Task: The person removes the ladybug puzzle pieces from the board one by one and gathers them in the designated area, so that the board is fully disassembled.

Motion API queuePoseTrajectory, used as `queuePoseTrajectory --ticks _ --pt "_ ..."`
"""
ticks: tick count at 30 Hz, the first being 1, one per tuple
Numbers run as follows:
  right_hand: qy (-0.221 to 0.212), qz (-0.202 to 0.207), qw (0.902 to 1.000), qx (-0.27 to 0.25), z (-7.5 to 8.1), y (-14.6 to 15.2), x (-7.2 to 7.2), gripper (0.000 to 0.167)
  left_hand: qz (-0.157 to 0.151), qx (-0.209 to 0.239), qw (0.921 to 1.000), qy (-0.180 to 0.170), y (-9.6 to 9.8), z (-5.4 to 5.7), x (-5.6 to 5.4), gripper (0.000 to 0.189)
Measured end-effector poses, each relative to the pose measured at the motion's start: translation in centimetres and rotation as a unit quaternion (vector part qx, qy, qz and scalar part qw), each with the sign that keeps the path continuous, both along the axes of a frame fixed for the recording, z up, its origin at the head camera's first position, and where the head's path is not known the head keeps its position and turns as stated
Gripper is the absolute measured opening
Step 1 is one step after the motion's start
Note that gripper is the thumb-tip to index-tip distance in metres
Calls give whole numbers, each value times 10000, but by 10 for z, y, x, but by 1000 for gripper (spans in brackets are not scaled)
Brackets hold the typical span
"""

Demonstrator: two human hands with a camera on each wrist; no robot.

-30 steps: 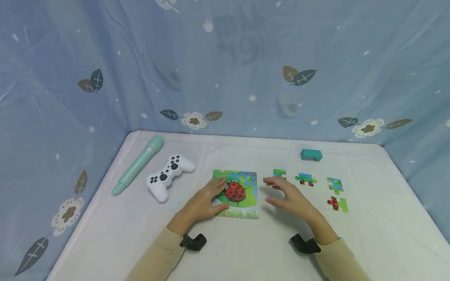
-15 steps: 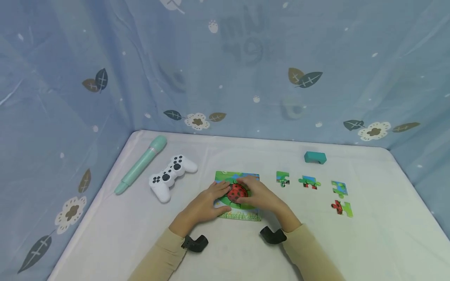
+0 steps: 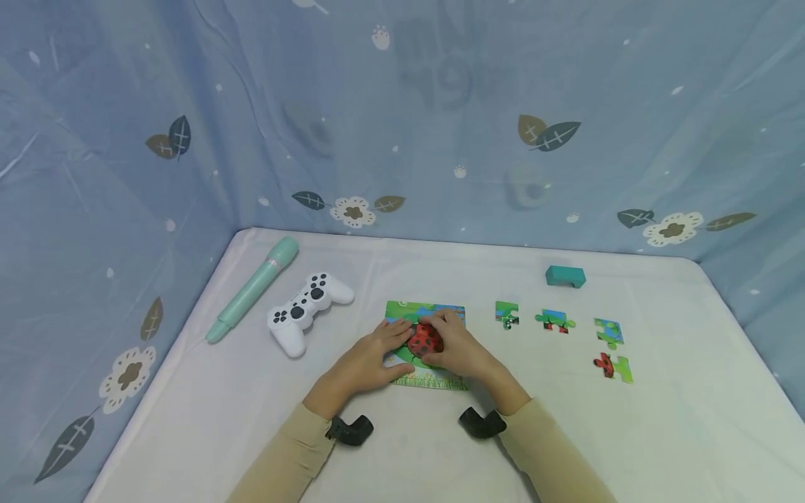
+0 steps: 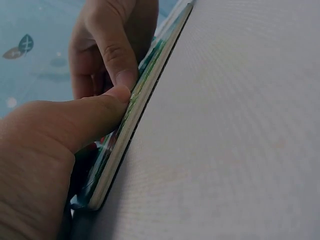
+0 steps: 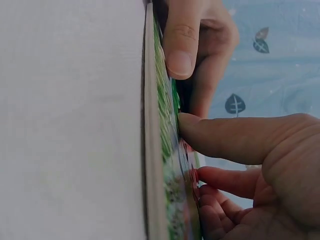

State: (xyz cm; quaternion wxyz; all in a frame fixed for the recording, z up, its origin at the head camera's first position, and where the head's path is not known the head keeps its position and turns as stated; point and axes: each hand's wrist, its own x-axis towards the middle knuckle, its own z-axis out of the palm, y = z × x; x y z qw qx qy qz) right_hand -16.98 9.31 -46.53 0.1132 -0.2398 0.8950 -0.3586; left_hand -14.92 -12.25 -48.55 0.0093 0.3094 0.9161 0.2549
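Note:
A ladybug jigsaw puzzle board [image 3: 434,381] lies flat on the white table, both hands on it. My left hand [image 3: 365,363] rests on its left side, fingers near the ladybug's head and thumb on the lower part. My right hand [image 3: 468,353] comes over the right side, its thumb and bent fingers touching the ladybug picture. In the right wrist view, the right thumb [image 5: 220,137] presses on the board's face, and the left thumb [image 5: 180,60] lies close by. The left wrist view shows the board's thick edge [image 4: 112,165]. The right palm hides part of the picture.
Loose puzzle pieces lie right of the board: a green one [image 3: 506,314], a blue-and-red one [image 3: 555,319], a blue one [image 3: 608,332] and a red-and-green one [image 3: 613,367]. A teal block [image 3: 564,276] is behind. Leftward are a white game controller [image 3: 305,311] and a mint microphone [image 3: 251,290].
My right hand has moved left from beside the board onto the ladybug picture, uncovering the nearest loose piece. The left hand has stayed on the board. The head view has shifted slightly.

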Motion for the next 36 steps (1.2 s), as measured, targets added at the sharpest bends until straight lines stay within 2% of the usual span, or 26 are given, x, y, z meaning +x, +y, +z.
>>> queuePoseTrajectory --ticks 11,18,27,36 --pt "-163 -19 9997 -204 -2 -2 -1 59 -38 -5 10000 -27 -1 -2 -3 69" --pt "51 176 9993 -313 -2 2 -2 57 -27 68 10000 -39 -1 -2 -2 70" --pt "540 382 9973 -318 0 10 -2 55 -22 88 10000 -6 -1 -1 -1 69" --pt "562 272 9980 -54 -2 12 -3 57 -38 36 10000 -54 0 0 -1 69"
